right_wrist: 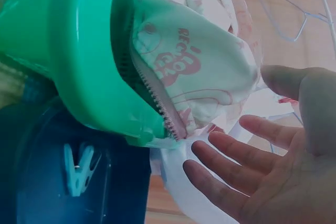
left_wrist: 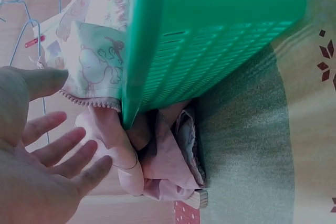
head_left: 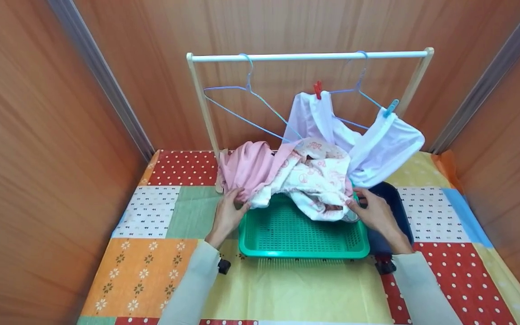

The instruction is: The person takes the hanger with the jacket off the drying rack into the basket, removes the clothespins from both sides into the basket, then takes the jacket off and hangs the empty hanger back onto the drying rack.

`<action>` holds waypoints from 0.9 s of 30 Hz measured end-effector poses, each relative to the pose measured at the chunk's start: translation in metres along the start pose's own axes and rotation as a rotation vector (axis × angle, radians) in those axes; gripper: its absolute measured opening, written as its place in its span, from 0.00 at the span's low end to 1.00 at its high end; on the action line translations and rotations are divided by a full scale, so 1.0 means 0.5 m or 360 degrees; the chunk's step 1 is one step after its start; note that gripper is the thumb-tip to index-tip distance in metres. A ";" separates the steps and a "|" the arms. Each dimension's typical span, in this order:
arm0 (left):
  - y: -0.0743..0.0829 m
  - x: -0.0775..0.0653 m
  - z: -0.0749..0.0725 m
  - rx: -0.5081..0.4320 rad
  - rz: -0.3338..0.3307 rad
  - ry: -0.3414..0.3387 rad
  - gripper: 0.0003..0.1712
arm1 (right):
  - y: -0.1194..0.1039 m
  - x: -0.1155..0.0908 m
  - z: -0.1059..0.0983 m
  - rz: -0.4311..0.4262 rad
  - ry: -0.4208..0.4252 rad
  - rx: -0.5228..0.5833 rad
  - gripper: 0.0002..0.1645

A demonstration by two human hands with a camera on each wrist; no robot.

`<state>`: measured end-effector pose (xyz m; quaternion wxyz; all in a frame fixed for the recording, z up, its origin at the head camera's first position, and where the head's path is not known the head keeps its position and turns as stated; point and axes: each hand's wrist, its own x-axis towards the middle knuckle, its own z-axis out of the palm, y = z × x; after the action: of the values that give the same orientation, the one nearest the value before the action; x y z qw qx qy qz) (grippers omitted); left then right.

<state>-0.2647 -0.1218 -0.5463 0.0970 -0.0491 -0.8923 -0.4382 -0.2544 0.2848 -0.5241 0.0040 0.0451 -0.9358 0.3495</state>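
A zip-up garment [head_left: 314,174], pink on one side and white with pink print on the other, lies bunched over the back of a green basket [head_left: 305,251]. Beside its pink part, at the basket's left, is my left hand [head_left: 228,215]; the left wrist view shows those fingers spread and relaxed, apart from the cloth. My right hand [head_left: 374,215] is at the garment's right edge, thumb tip right at the printed cloth and the other fingers spread loosely below. A toothed zipper edge [right_wrist: 152,90] hangs over the basket rim in the right wrist view.
Behind stands a rack with a white bar [head_left: 287,57]. A bare blue hanger [head_left: 242,88] hangs at left; at right, a white garment [head_left: 384,149] is clipped by red [head_left: 318,90] and blue [head_left: 391,108] clothespins. A dark blue bin [head_left: 397,212] holds a light-blue clothespin [right_wrist: 79,171].
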 end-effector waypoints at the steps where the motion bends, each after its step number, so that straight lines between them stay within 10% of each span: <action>1: 0.001 0.000 0.000 -0.0006 0.0010 0.0010 0.27 | -0.002 -0.002 0.000 0.0002 -0.0002 -0.0007 0.36; 11: 0.014 0.012 0.007 -0.0085 0.0137 0.0030 0.17 | -0.012 -0.007 0.007 -0.0123 0.0127 -0.0005 0.18; 22: 0.039 0.010 0.010 0.0059 0.0266 -0.0028 0.07 | -0.042 0.000 0.040 -0.0247 -0.0097 -0.0076 0.16; 27: 0.085 -0.012 0.024 0.0364 0.0504 -0.0285 0.06 | -0.074 -0.005 0.081 -0.0385 -0.0440 -0.0048 0.21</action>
<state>-0.2533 -0.0865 -0.5218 0.0899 -0.2159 -0.9225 -0.3072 -0.2477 0.2309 -0.5305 -0.0819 0.2048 -0.9204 0.3229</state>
